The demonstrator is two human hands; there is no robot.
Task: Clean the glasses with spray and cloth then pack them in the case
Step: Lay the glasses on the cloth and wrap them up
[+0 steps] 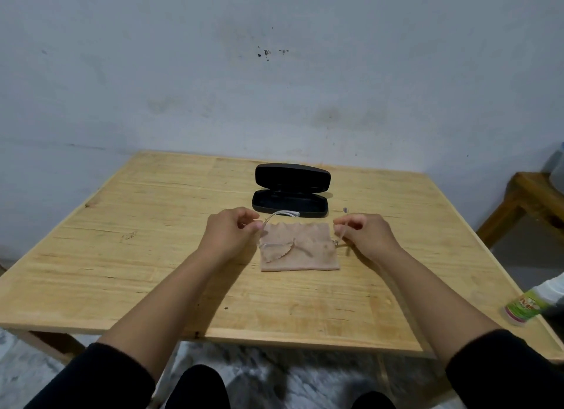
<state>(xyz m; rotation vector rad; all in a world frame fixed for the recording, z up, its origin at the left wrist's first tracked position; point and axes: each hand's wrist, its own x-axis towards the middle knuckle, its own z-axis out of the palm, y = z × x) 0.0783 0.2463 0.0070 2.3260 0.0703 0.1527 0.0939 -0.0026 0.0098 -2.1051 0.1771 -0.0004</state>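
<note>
The pale wall [274, 73] backs a wooden bench [152, 256]. Mid-bench the black case [291, 195] lies open and empty; just nearer lies the beige cloth [300, 253]. Left hand [229, 234] and right hand [366, 237] each pinch a temple of the clear glasses [293, 244] over the cloth, fingers closed. Packing remains, I judge. The spray bottle [525, 308] lies far right of the case.

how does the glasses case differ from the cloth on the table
The case is black and rigid; the cloth is tan and soft. The case stands open with its lid raised; the cloth lies flat with one corner folded over. The case sits farther back, the cloth nearer, under the glasses. Both rest on the table.
</note>
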